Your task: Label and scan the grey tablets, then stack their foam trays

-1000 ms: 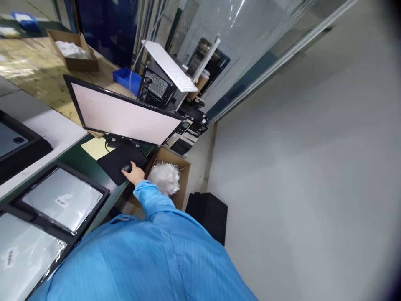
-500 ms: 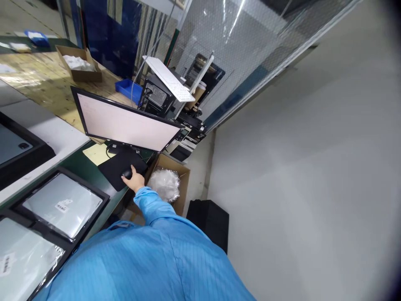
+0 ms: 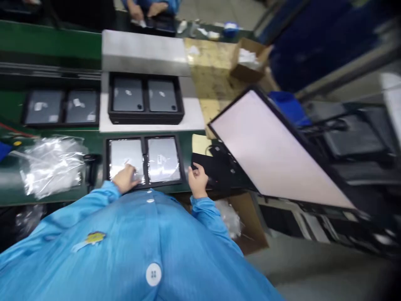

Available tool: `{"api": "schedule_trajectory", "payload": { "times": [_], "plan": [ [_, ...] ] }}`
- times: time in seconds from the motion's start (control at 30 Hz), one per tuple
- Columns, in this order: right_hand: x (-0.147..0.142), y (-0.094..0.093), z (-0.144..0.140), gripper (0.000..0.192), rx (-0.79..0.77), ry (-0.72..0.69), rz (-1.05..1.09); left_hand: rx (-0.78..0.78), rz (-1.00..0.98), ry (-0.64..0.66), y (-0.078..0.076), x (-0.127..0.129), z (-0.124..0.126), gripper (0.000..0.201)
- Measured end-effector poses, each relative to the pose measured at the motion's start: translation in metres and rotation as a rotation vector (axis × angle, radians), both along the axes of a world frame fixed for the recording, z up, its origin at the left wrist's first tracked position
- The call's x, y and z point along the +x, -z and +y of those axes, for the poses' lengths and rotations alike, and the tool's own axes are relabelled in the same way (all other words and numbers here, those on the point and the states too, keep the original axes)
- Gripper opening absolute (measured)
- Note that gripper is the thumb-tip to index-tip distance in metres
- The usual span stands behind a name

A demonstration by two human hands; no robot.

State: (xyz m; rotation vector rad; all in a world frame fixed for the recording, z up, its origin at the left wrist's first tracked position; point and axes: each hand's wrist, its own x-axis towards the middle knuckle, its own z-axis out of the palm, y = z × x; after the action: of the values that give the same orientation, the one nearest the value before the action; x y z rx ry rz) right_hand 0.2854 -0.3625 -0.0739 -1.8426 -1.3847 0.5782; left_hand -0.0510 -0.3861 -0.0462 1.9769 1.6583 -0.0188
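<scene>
Tablet (plastic-wrapped) beneath left hand

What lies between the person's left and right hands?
In the head view, the right-hand wrapped tablet in the black two-compartment tray lies between the left hand and the right hand.

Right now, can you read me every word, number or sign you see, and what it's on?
No words, numbers or signs are readable.
White label on the right-hand wrapped tablet: too blurred.
Pale marks on the two dark tablets in the black tray: blurred.
Small labels on the far-left tablets: too small, blurred.
Monitor screen: nothing legible.
</scene>
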Motion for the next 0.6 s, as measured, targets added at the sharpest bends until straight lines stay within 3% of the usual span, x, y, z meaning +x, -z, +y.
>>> {"api": "schedule_trajectory", "payload": {
  "times": [0.13, 0.2, 0.3, 0.37, 0.5, 0.6],
  "plan": [
    [-0.043, -0.013, 0.004, 0.042, 0.002, -0.202, 0.091, -0.124, 0.109, 0.108, 0.004, 0.016, -0.001, 0.073],
    [-0.062, -0.019, 0.005, 0.038, -0.022, -0.289, 0.13, -0.142, 0.108, 0.133, 0.008, 0.021, 0.003, 0.061],
    [-0.086, -0.021, 0.01, 0.036, -0.093, -0.375, 0.198, -0.127, 0.012, 0.09, 0.019, 0.012, -0.003, 0.026],
    [-0.1, -0.018, 0.014, 0.036, -0.174, -0.396, 0.266, -0.072, -0.136, -0.087, 0.03, -0.001, -0.012, 0.018],
    [-0.134, -0.006, 0.023, 0.032, -0.429, -0.403, 0.461, 0.064, -0.556, -0.701, 0.049, -0.032, -0.033, 0.021],
    [-0.166, 0.003, 0.026, 0.024, -0.624, -0.383, 0.558, 0.114, -0.774, -0.957, 0.054, -0.048, -0.044, 0.022]
  ]
}}
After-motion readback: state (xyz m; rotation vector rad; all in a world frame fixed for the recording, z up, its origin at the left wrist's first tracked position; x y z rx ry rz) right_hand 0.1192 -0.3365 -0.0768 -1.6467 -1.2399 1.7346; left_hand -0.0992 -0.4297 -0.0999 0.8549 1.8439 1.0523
